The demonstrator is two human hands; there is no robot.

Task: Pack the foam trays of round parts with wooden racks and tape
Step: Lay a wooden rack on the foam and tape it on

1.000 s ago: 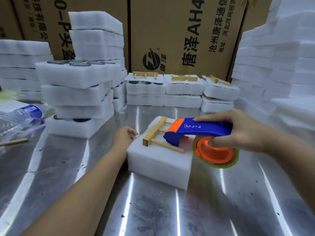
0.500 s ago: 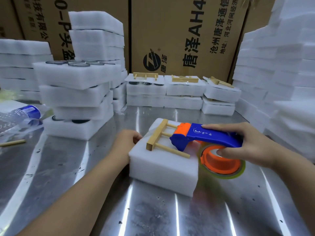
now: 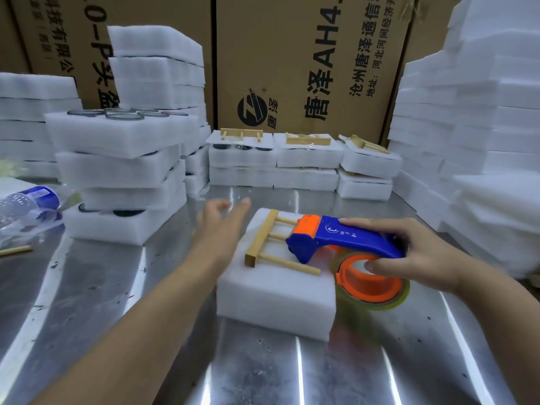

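**Dispenser nose down on the near tray**

Grips the tape dispenser (image 3: 344, 238) in the right hand (image 3: 418, 255), with fingers curled over the blue handle and thumb on the orange spool of the tape roll (image 3: 371, 285). Rests the dispenser's nose on top of the foam tray (image 3: 274, 290), near and central on the metal table (image 3: 87, 302), against the pegs of the wooden rack (image 3: 264, 239) lying flat there. Holds the left hand (image 3: 217, 229) open, fingers straight and blurred, by the tray's far left corner; cannot tell whether touching. Shows, far left, a stack of foam trays (image 3: 122, 168) with round parts (image 3: 124, 115) on top. Beyond, finished packs (image 3: 306, 159) below cardboard boxes (image 3: 292, 54). At left, a water bottle (image 3: 26, 203).
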